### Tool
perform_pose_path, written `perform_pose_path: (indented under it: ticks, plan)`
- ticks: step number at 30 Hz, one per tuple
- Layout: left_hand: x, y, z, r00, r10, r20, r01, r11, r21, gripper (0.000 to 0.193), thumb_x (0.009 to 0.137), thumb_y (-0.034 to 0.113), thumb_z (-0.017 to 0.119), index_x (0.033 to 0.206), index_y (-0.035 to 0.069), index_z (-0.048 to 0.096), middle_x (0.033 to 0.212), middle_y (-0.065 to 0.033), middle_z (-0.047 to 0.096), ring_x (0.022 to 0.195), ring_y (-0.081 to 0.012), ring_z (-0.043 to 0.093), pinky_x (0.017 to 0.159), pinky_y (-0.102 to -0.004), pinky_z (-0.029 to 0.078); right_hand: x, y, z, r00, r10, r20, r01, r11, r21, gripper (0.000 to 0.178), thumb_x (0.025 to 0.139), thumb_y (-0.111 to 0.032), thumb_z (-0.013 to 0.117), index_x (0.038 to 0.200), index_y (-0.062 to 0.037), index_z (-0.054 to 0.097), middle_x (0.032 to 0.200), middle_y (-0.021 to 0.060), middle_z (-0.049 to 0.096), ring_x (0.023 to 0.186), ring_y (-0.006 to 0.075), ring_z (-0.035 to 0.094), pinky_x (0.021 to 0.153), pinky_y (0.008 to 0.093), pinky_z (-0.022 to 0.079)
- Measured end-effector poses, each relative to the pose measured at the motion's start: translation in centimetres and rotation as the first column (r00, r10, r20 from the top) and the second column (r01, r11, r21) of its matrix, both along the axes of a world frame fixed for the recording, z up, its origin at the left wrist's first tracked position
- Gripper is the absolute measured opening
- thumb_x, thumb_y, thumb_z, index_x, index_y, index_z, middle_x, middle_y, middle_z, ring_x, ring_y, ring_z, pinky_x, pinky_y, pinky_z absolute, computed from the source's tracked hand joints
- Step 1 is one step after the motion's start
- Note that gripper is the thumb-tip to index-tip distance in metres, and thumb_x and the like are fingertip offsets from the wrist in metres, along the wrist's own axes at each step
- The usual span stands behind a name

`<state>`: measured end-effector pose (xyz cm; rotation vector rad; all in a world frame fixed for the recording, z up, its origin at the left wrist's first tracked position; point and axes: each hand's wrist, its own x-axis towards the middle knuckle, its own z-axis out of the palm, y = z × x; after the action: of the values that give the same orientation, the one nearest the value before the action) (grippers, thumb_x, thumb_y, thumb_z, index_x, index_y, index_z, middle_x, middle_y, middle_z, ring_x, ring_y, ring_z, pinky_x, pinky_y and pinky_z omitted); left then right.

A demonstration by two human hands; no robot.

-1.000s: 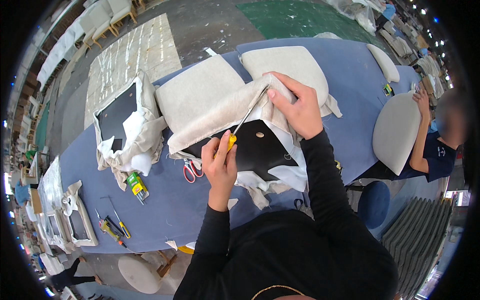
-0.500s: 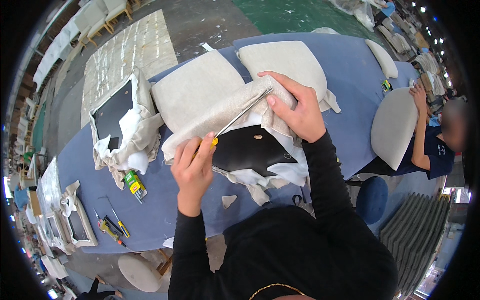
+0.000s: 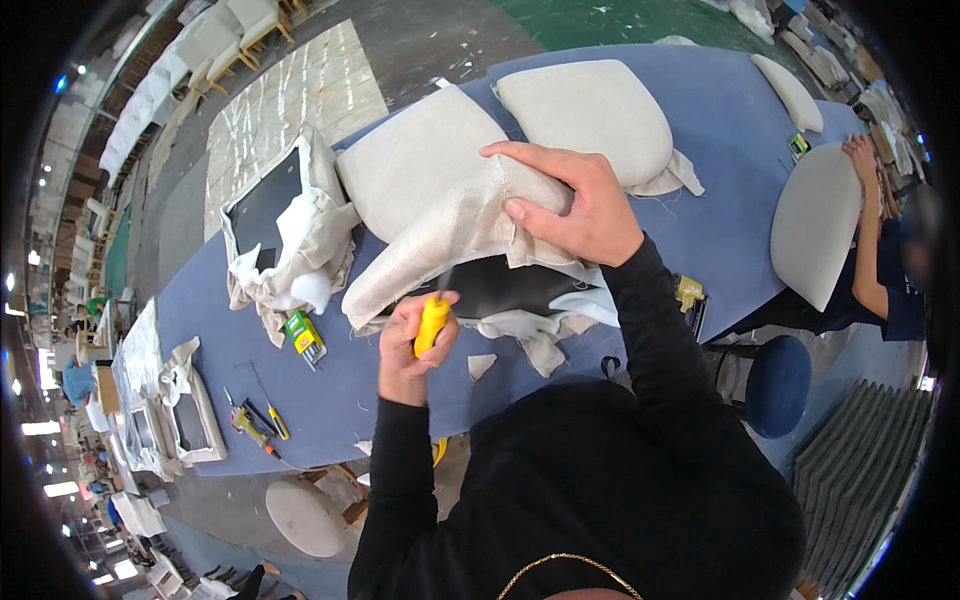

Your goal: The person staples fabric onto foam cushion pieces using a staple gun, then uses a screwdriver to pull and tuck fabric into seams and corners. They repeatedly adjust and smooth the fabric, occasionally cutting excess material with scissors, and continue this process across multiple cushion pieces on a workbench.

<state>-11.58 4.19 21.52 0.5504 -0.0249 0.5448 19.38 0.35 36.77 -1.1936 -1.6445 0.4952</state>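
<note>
My left hand is closed round the yellow handle of a screwdriver. Its shaft is blurred and points up toward the beige upholstered chair cushion; I cannot tell whether the tip touches the fabric. The cushion stands tilted on the table, its black underside partly showing toward me. My right hand grips the cushion's upper right corner, thumb on the near side and fingers over the top. Loose fabric and white padding spill out along the lower edge.
Behind lie two beige cushions on the blue-covered table. To the left are a half-covered cushion, a green-yellow box and hand tools. A staple gun sits right; a co-worker's hand touches another cushion.
My left hand has drawn the screwdriver back from the corner beside my right thumb, its handle now more upright. The cushion has tipped, so less of its black underside shows. The whole view has shifted.
</note>
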Motion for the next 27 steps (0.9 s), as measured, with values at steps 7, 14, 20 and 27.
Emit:
perform_pose_path:
  ticks: [7,14,20,27]
  plan:
    - [-0.3,-3.6,0.2,0.811,0.514,0.28,-0.516,0.853,-0.073,0.043,0.105,0.03,0.06,0.136,0.0,0.059,0.074,-0.0067,0.057,0.05,-0.0118,0.05,0.044,-0.0229,0.04,-0.7,-3.1,0.0,0.999,-0.008,-0.049,0.009,1.0,0.017,0.052,0.086,-0.023,0.073,0.135,-0.0059,0.072,0.122,0.0187,0.077,0.108,0.026,0.075,0.099,0.0347,0.055]
    - [-15.5,-4.6,-16.5,-0.157,0.743,-0.651,-0.519,0.499,0.694,0.035,0.101,0.019,0.07,0.132,0.002,0.066,0.109,-0.0082,0.067,0.089,-0.0176,0.066,0.073,-0.0288,0.054,-0.1,-4.6,-0.8,0.996,-0.086,-0.003,0.085,0.976,0.201,0.053,0.086,-0.019,0.078,0.137,-0.007,0.07,0.128,0.0194,0.074,0.115,0.0294,0.073,0.101,0.0355,0.054]
    - [-9.9,-3.4,-12.1,-0.588,0.796,-0.14,-0.236,-0.003,0.972,0.038,0.101,0.014,0.071,0.133,-0.005,0.066,0.131,-0.0145,0.069,0.12,-0.0255,0.064,0.107,-0.0366,0.047,-1.6,-5.9,-0.4,0.988,-0.115,0.106,0.078,0.951,0.3,0.066,0.076,-0.02,0.084,0.138,-0.0047,0.068,0.139,0.0179,0.068,0.128,0.0343,0.067,0.11,0.0392,0.05]
    - [7.2,-6.2,13.6,0.157,0.89,0.429,-0.104,-0.417,0.903,0.06,0.079,0.01,0.086,0.136,0.006,0.069,0.152,-0.0188,0.058,0.145,-0.0416,0.051,0.117,-0.0496,0.042,-2.4,-5.4,-1.0,0.952,-0.178,0.248,0.059,0.905,0.422,0.065,0.077,-0.024,0.09,0.138,-0.0123,0.07,0.138,0.0137,0.069,0.122,0.0344,0.069,0.1,0.0419,0.056]
